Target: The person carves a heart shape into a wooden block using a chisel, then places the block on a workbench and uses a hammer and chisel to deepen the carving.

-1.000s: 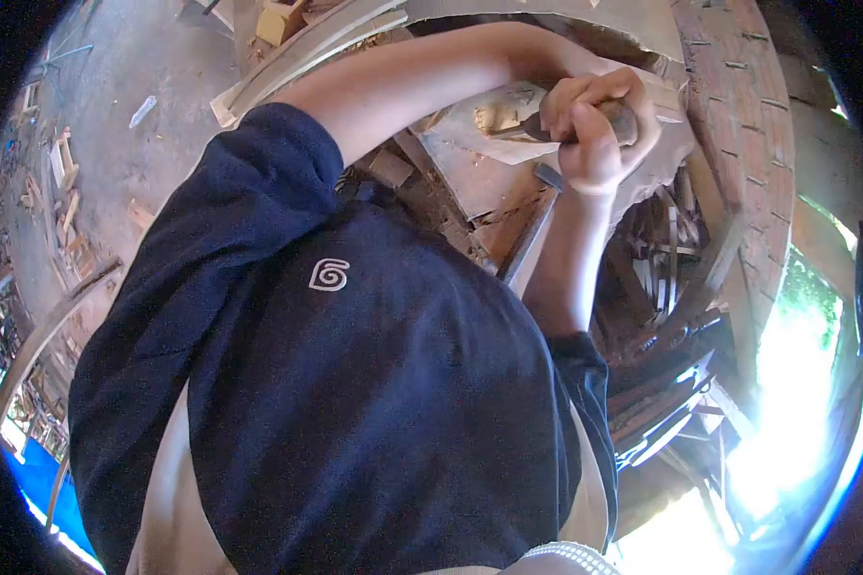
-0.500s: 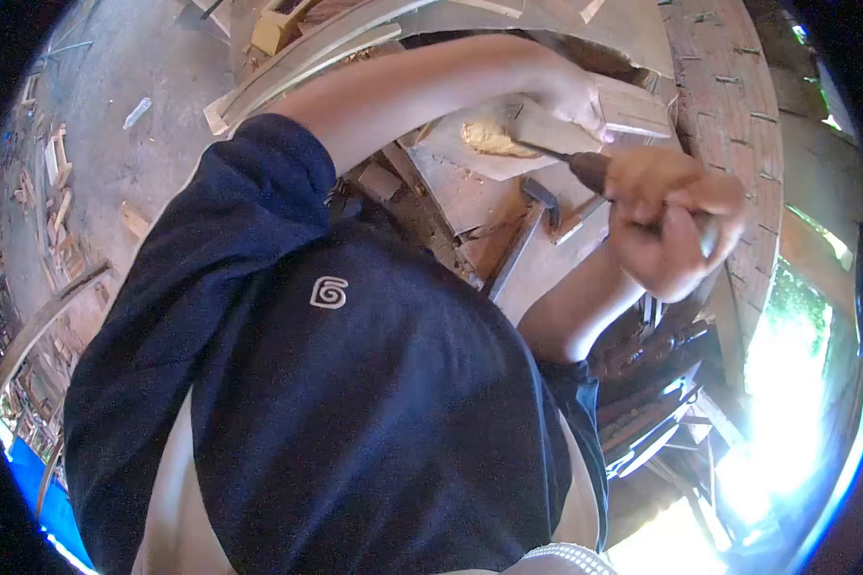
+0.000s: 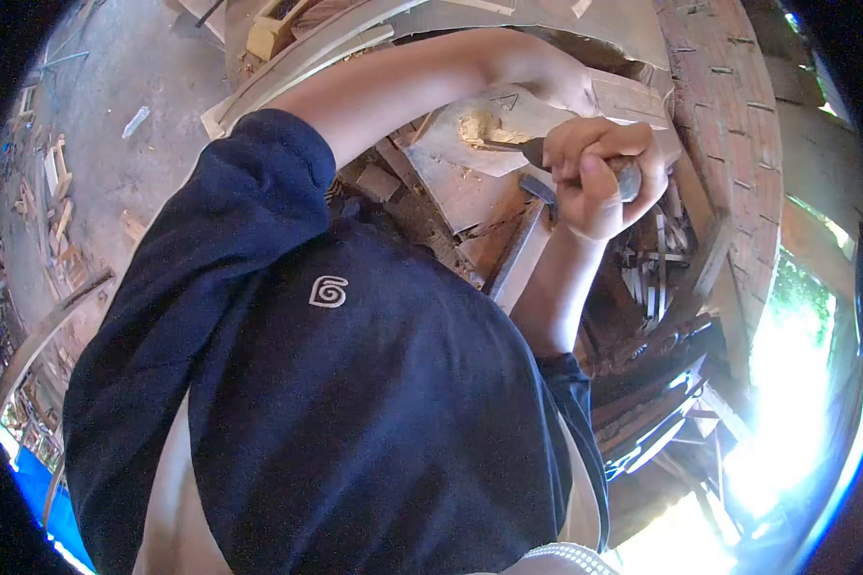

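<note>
From where I stand, I see the person bent over the work, both arms reaching to the far side. The right hand (image 3: 599, 172) is wrapped round the handle of a chisel-like tool (image 3: 533, 151), its thin dark blade pointing left, the tip at a rough, yellowish hollow in a pale wooden piece (image 3: 506, 165). The left arm crosses over from the left, and the left hand (image 3: 575, 94) lies just beyond the right one, by a squared wooden block (image 3: 633, 99); its fingers are hidden, so I can't tell whether they're closed on anything. Nearer than the tool, a hammer (image 3: 538, 188) lies close to the right forearm. A long beam (image 3: 724, 134) studded with short bits stands to the right, and off to the left, wood scraps (image 3: 62, 206) lie scattered over the grey floor (image 3: 158, 67)
</note>
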`<action>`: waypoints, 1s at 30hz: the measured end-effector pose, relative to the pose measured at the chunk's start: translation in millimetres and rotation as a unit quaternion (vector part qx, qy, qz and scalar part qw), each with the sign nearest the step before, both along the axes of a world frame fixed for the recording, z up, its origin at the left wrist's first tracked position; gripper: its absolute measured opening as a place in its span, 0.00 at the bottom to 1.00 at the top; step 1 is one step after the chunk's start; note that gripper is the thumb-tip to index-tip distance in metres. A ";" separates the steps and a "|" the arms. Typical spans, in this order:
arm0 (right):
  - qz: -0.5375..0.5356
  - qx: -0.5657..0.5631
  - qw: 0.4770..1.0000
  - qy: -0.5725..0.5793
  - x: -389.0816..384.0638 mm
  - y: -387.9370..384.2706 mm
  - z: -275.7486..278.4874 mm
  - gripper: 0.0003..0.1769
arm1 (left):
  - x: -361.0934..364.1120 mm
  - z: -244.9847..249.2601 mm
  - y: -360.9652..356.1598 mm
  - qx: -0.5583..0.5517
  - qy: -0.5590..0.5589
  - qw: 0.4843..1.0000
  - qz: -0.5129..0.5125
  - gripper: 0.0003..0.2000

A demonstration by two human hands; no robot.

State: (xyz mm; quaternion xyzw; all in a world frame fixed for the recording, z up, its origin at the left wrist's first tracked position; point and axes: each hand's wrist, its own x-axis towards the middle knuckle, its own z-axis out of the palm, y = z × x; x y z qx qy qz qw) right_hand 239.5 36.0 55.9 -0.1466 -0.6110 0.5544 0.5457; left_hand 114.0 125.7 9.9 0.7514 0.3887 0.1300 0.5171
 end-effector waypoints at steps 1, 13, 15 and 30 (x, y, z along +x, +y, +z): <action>0.000 0.001 1.000 -0.001 -0.9 -2.1 3.1 0.07 | -1.1 2.4 -0.4 0.019 0.020 1.000 -0.006 0.23; 0.047 0.140 0.985 -0.091 -33.2 11.7 51.5 0.04 | -19.3 21.3 -19.1 0.065 0.101 0.990 -0.070 0.24; 0.092 0.126 0.986 -0.063 -34.1 8.8 72.7 0.04 | 1.2 13.7 -4.3 0.077 0.097 0.989 -0.083 0.25; 0.027 0.110 0.994 -0.011 -30.2 -12.4 43.9 0.07 | -10.8 -18.6 22.4 0.155 0.084 0.964 -0.198 0.30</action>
